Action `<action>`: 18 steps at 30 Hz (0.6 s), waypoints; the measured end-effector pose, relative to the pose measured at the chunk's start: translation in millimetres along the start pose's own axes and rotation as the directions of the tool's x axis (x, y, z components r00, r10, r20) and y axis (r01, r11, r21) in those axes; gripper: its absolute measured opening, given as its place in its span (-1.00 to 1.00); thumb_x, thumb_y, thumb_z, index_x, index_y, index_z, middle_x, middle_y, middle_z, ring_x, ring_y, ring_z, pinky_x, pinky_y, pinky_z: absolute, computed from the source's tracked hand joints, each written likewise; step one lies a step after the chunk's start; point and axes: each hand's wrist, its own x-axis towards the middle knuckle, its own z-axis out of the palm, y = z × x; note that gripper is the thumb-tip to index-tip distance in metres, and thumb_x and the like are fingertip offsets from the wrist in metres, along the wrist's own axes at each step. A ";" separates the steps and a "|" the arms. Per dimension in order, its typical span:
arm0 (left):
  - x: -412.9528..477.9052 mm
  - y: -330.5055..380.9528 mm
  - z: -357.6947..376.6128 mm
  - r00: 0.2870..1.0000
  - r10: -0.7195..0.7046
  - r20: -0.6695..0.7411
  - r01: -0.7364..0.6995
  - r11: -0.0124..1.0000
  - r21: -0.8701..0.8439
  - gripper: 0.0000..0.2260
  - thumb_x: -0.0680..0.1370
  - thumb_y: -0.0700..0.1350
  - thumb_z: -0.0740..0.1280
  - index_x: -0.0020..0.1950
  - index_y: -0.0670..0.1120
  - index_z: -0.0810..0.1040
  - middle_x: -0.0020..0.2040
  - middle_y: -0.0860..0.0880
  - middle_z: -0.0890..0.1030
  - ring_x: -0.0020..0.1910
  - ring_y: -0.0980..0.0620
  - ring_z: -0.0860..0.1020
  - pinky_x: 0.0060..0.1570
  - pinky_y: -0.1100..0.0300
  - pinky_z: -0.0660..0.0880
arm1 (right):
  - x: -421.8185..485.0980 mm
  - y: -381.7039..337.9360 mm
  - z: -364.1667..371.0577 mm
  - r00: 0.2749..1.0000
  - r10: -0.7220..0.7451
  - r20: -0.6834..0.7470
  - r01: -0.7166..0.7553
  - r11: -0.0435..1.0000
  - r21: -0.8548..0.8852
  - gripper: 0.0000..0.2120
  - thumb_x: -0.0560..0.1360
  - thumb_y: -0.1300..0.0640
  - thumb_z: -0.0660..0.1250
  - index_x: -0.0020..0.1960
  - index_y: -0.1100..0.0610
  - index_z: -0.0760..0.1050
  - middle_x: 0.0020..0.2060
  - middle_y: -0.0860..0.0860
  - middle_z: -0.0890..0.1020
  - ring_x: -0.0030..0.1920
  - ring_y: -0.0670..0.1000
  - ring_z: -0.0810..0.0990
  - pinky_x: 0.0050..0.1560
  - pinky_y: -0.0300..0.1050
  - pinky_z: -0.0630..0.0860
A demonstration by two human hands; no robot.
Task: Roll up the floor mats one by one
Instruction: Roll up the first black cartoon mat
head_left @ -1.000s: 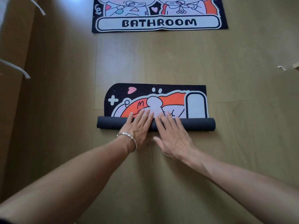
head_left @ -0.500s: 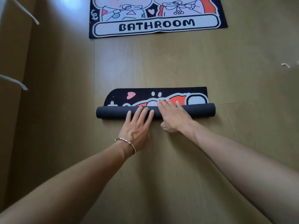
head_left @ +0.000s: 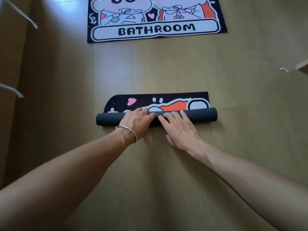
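1. The wooden floor [head_left: 216,72] carries two mats. The BATHROOM mat [head_left: 156,29] lies fully flat at the far end, untouched, so by my reckoning it is next.
2. The cartoon floor mat [head_left: 166,99] lies nearer the person and is mostly wound into a dark grey roll [head_left: 201,116]. Compared with a second ago, the printed strip left flat beyond the roll is about half as deep. The roll has travelled away from the person, and only a turn or so looks to remain.
3. The left hand [head_left: 138,120] has moved up from behind the roll. Its fingers now bend over the crest and grip the mat on the far side.
4. The right hand [head_left: 180,127] has drawn back from that far edge. It rests open with straight fingers pressing on top of the roll and holds nothing.
5. A silver bracelet [head_left: 128,130] sits on the left wrist.
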 end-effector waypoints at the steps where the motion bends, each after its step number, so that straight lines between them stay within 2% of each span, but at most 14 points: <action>1: -2.3 -1.6 0.9 1.000 0.017 -0.004 -0.017 1.000 0.001 -0.67 0.54 -0.14 0.18 0.31 0.01 0.37 0.11 -0.02 0.47 0.10 -0.05 0.47 -0.19 0.11 0.33 | -0.2 0.7 2.2 1.000 0.013 -0.004 -0.013 1.000 -0.012 -0.39 0.48 0.11 0.34 0.45 0.10 0.16 0.32 0.04 0.33 0.33 0.10 0.29 0.41 0.09 0.10; 5: -2.1 -4.4 4.1 1.000 0.006 0.011 -0.006 1.000 -0.003 -0.64 0.54 -0.07 0.23 0.33 0.00 0.32 0.17 -0.02 0.45 0.12 -0.06 0.47 -0.17 0.08 0.38 | 14.6 3.7 2.2 0.996 0.088 -0.015 -0.088 0.996 0.012 -0.39 0.41 0.24 0.36 0.39 0.07 0.21 0.26 0.06 0.36 0.25 0.11 0.35 0.29 0.03 0.23; 9: 0.4 0.2 0.4 0.999 -0.042 0.033 0.043 0.999 -0.019 -0.67 0.52 -0.12 0.24 0.29 -0.03 0.34 0.15 -0.04 0.44 0.09 -0.07 0.47 -0.20 0.08 0.37 | 25.5 14.9 -2.3 0.989 0.137 0.053 -0.139 0.990 0.024 -0.34 0.45 0.28 0.33 0.46 0.03 0.14 0.24 0.08 0.40 0.22 0.14 0.41 0.28 0.02 0.30; 12: -5.0 1.9 -1.6 0.998 -0.023 0.061 0.025 0.999 -0.024 -0.66 0.51 -0.10 0.25 0.28 -0.04 0.35 0.15 -0.04 0.44 0.09 -0.07 0.46 -0.10 0.06 0.43 | 19.4 15.5 -6.3 0.989 0.115 0.094 -0.117 0.993 0.015 -0.44 0.48 0.31 0.28 0.42 0.06 0.19 0.21 0.11 0.42 0.17 0.15 0.42 0.19 0.02 0.35; 14: -8.0 4.1 -3.4 0.997 -0.020 0.073 0.021 1.000 -0.009 -0.66 0.50 -0.08 0.27 0.26 -0.05 0.35 0.14 -0.05 0.45 0.10 -0.08 0.45 -0.06 0.05 0.40 | 11.9 11.7 -10.0 0.990 0.089 0.110 -0.091 0.996 0.013 -0.50 0.50 0.30 0.25 0.39 0.08 0.22 0.20 0.12 0.42 0.15 0.16 0.43 0.14 0.03 0.37; 18: -25.9 23.3 -0.4 0.984 0.026 0.174 -0.026 1.000 -0.003 -0.62 0.48 0.02 0.34 0.21 -0.09 0.34 0.10 -0.10 0.47 0.07 -0.09 0.48 -0.10 0.07 0.36 | -10.2 1.1 -9.3 0.982 0.026 0.187 -0.029 0.999 0.017 -0.52 0.51 0.27 0.26 0.38 0.07 0.24 0.18 0.13 0.44 0.14 0.16 0.43 0.16 0.04 0.36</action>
